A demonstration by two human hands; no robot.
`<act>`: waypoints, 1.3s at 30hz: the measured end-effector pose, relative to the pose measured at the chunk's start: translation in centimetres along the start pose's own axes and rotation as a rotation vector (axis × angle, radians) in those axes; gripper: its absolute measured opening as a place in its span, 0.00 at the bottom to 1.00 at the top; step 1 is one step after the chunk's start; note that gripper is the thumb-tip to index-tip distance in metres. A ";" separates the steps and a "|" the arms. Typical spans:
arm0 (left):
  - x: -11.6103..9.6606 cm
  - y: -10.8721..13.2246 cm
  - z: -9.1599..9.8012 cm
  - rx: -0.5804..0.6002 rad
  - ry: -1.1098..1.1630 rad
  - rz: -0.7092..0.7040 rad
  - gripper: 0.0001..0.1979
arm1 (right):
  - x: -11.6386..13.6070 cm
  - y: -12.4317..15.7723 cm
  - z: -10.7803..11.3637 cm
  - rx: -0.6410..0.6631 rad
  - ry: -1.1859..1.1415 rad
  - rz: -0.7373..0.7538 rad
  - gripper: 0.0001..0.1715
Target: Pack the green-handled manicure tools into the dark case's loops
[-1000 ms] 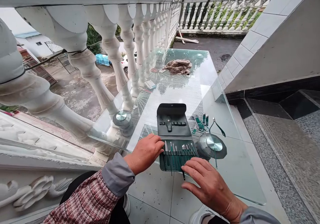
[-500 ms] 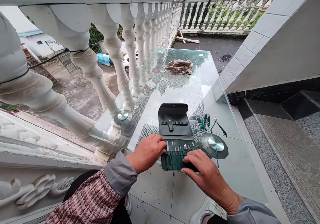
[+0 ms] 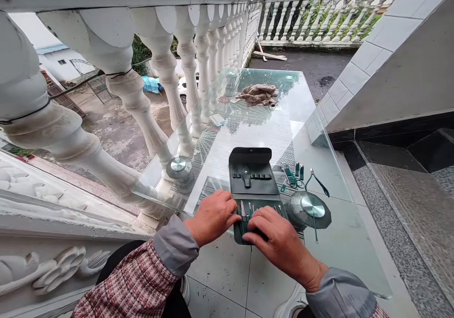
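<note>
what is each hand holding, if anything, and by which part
The left hand holds the black, rectangular, leather-look folding case by its lower panel's left edge. What the right hand holds, if anything, is hidden.

blackish case [image 3: 255, 187], green clippers [image 3: 290, 177], red-and-white checked sleeve [image 3: 131, 280], grey cuff [image 3: 176, 244], brown cloth [image 3: 258, 95].

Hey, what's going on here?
Someone is handling an open dark case on a glass table. The left hand is at its left edge; the right hand is curled over its near half, hiding some of the slim metal tools there. I can't tell whether either hand grips a tool. Small green tools and a plier-like tool lie to the case's right.
</note>
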State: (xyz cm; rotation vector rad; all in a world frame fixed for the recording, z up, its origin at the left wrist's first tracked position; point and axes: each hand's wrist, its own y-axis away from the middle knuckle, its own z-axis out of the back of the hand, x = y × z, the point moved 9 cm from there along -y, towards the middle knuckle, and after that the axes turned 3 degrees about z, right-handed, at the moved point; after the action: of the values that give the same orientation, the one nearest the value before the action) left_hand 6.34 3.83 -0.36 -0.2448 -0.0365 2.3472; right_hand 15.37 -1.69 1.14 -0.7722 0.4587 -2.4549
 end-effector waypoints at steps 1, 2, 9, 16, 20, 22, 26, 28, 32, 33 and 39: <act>0.2 0.0 0.0 -0.001 -0.001 0.009 0.11 | 0.4 -0.2 -0.5 0.036 -0.002 0.023 0.08; 0.3 0.1 -0.1 0.001 0.000 0.014 0.10 | 0.6 -0.3 -0.8 0.064 0.000 0.036 0.09; -0.4 0.1 -0.8 0.086 0.020 -0.023 0.06 | 0.2 -0.3 -1.7 0.090 0.027 0.007 0.12; -0.4 0.0 -0.8 0.103 0.028 -0.019 0.05 | 0.3 -0.1 -2.1 0.176 0.044 0.010 0.20; -0.4 -0.2 -1.0 0.108 0.030 -0.019 0.05 | 0.1 0.2 -2.4 0.154 0.052 -0.005 0.16; -0.4 -0.2 -1.1 0.111 0.035 -0.024 0.05 | -0.1 0.3 -2.6 0.156 0.043 -0.014 0.15; -0.5 -0.3 -1.4 0.119 0.054 -0.046 0.05 | -0.6 0.2 -2.7 0.139 0.035 -0.037 0.12; -0.7 -0.3 -1.5 0.112 0.079 -0.070 0.06 | -1.2 0.0 -2.4 0.094 0.055 -0.059 0.12; -0.6 -0.1 -1.4 0.073 0.086 -0.073 0.04 | -1.9 -0.3 -2.1 0.045 0.090 -0.087 0.13; -0.4 -0.1 -1.2 0.047 0.061 -0.057 0.03 | -2.0 -0.3 -2.2 0.047 0.088 -0.088 0.13; -0.5 -0.6 -0.6 -0.048 -0.212 -0.129 0.06 | -2.1 -0.1 -2.0 0.074 -0.017 -0.121 0.09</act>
State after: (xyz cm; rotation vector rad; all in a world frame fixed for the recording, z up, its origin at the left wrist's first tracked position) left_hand 7.22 3.89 -0.83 -0.0152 -0.2055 2.2366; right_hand 15.56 -0.11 -1.29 -0.8103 0.3210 -2.5596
